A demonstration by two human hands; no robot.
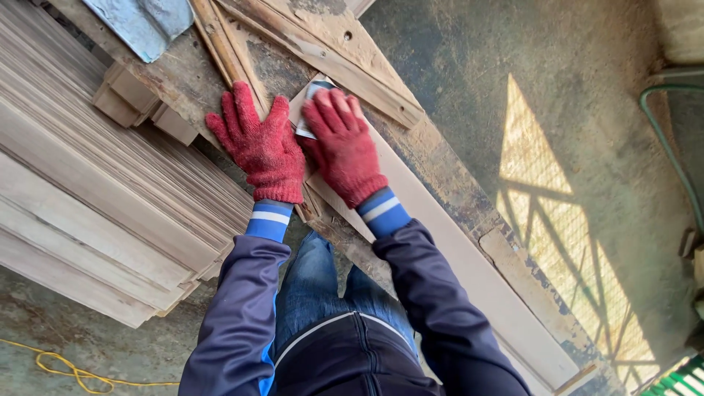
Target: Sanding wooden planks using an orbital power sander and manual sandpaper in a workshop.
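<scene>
While both arms reach forward from the body in dark blue sleeves with blue and white cuffs, the two hands in red knitted gloves lie side by side on the work. The left hand (258, 143) is spread flat, fingers wide apart and pointing away from the person, palm down on the rough wooden bench (440, 172) with nothing in its grip. The right hand (341, 143) sits just beside it, fingers together and curled down over a small grey sanding pad (314, 92), pressing it against the near end of a long pale board (469, 271). That board runs diagonally along the bench, from under the right hand toward the lower right of the view. A stack of pale planks (95, 191) lies to the left of the left hand, and a yellow cord (73, 370) rests on the concrete floor (572, 95).
</scene>
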